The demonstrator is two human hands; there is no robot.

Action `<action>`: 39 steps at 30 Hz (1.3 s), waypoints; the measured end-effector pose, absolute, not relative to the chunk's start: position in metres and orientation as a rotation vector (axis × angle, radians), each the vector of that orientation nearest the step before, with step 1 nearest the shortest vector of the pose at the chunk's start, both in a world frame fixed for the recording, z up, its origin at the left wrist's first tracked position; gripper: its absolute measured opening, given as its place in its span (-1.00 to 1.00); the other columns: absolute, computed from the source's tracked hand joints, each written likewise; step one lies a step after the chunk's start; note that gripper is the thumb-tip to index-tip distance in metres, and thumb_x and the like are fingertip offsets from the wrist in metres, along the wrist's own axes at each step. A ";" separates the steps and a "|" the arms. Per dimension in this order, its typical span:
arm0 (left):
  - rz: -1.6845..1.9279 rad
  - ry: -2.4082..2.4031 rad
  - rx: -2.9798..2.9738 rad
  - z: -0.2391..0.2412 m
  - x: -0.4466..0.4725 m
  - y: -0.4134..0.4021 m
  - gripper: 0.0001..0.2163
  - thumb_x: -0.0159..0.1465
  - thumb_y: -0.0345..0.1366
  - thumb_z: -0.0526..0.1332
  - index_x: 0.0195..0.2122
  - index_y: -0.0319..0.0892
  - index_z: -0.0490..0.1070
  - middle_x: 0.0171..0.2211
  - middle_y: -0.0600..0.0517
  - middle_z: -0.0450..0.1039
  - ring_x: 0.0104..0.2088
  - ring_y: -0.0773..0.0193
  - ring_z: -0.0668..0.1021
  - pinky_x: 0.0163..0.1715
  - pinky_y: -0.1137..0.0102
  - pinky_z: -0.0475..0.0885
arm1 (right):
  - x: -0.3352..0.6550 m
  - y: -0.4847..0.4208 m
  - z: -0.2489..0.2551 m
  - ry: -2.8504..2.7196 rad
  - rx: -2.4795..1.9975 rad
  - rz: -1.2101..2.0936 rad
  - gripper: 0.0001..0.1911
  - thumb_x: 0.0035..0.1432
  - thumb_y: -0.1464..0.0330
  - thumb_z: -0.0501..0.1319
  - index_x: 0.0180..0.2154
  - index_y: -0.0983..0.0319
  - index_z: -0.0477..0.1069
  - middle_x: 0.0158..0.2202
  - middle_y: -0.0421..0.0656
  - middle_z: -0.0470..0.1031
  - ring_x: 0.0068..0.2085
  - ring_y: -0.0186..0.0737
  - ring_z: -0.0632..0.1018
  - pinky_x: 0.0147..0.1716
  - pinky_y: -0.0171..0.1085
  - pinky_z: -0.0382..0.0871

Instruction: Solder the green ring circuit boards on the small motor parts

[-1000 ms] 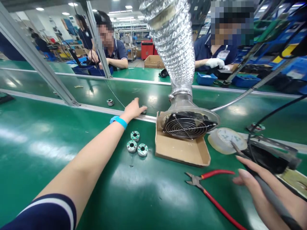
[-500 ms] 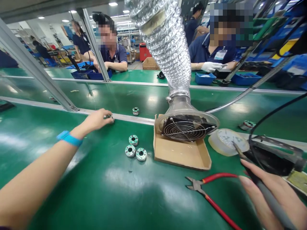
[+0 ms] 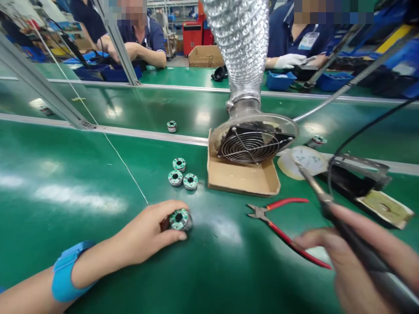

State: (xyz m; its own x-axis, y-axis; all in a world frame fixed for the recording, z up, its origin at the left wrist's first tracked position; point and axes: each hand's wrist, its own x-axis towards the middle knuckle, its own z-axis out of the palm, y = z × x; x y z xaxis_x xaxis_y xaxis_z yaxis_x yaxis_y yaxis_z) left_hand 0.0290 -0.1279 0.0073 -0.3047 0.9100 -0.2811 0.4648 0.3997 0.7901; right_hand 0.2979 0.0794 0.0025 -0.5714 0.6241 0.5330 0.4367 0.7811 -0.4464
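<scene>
Hands both closed: left hand (image 3: 144, 231) gripping green-topped ring part (image 3: 180, 219) by its sides on surface (image 3: 81, 174), right hand (image 3: 347, 257) clenching soldering iron (image 3: 327, 201). Part looking small, stiff, rather slippery; rim seems best hold. Three similar parts (image 3: 175, 178) sitting nearby.

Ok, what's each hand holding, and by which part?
The left hand pinches a round green-topped component by its rim; the right hand grips a soldering iron by its handle.
</scene>
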 end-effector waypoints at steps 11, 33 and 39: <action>1.012 1.354 0.987 0.019 0.089 -0.066 -0.73 0.18 -0.21 0.40 -0.11 -0.12 0.52 -0.25 0.05 0.42 -0.06 0.09 0.48 -0.07 0.29 0.40 | 0.251 0.050 0.036 -2.156 -0.588 1.425 -0.57 0.25 0.50 0.20 0.08 0.03 0.28 -0.31 -0.36 0.52 -0.38 -0.43 0.56 -0.39 -0.44 0.48; 0.850 1.517 1.334 0.005 0.081 -0.062 -0.78 0.29 -0.14 0.32 -0.08 -0.08 0.54 -0.26 0.05 0.42 -0.23 0.18 0.45 -0.13 0.29 0.38 | 0.247 0.049 -0.002 -2.067 -0.513 1.501 -0.53 0.30 0.47 0.18 0.17 0.02 0.18 -0.19 -0.30 0.48 -0.19 -0.40 0.55 -0.12 -0.35 0.49; 0.893 1.325 1.270 0.006 0.074 -0.065 -0.77 0.33 -0.11 0.29 -0.08 -0.10 0.53 -0.28 0.08 0.36 -0.35 0.29 0.38 -0.02 0.28 0.42 | 0.244 0.050 0.016 -2.114 -0.627 1.594 -0.54 0.24 0.51 0.18 0.12 0.04 0.23 -0.30 -0.35 0.49 -0.40 -0.45 0.49 -0.49 -0.44 0.33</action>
